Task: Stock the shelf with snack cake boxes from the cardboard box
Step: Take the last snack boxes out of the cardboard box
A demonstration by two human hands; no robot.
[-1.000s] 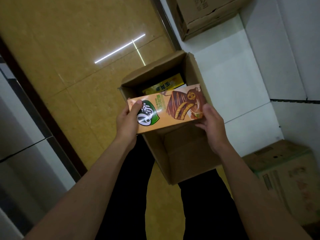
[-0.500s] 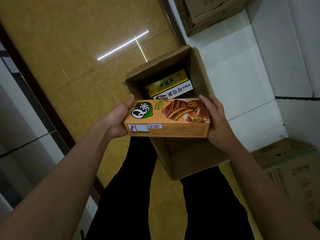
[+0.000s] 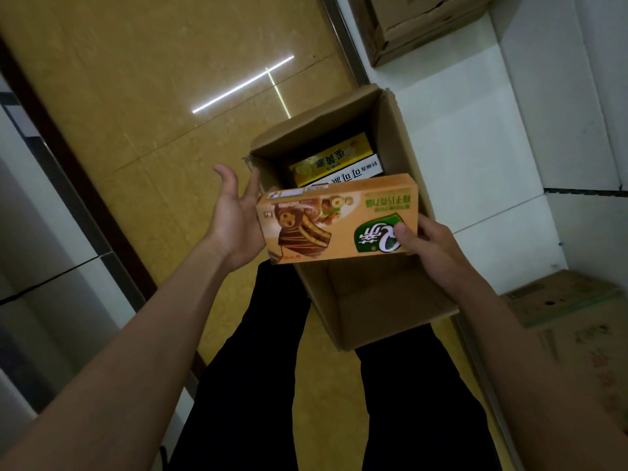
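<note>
I hold an orange snack cake box (image 3: pixel 339 220) above the open cardboard box (image 3: pixel 404 137) on the floor. Its print is upside down, with the green logo at its right end. My right hand (image 3: pixel 426 241) grips that right end, thumb on the logo. My left hand (image 3: pixel 236 212) is spread with straight fingers, its palm against the box's left end. Inside the cardboard box lie a yellow snack box (image 3: pixel 331 158) and a white one (image 3: pixel 346 176), partly hidden behind the orange box.
White shelf panels (image 3: pixel 475 158) rise on the right. One closed carton (image 3: pixel 424 18) sits at the top right, another (image 3: pixel 574 321) at the lower right. Yellow floor tiles (image 3: pixel 153 96) spread to the left, beside a grey cabinet (image 3: pixel 40 266). My black-trousered legs (image 3: pixel 272 368) stand below.
The orange box has been turned end for end, so its logo now faces right. My left hand let go and opened against the left end; my right hand now grips the logo end.
</note>
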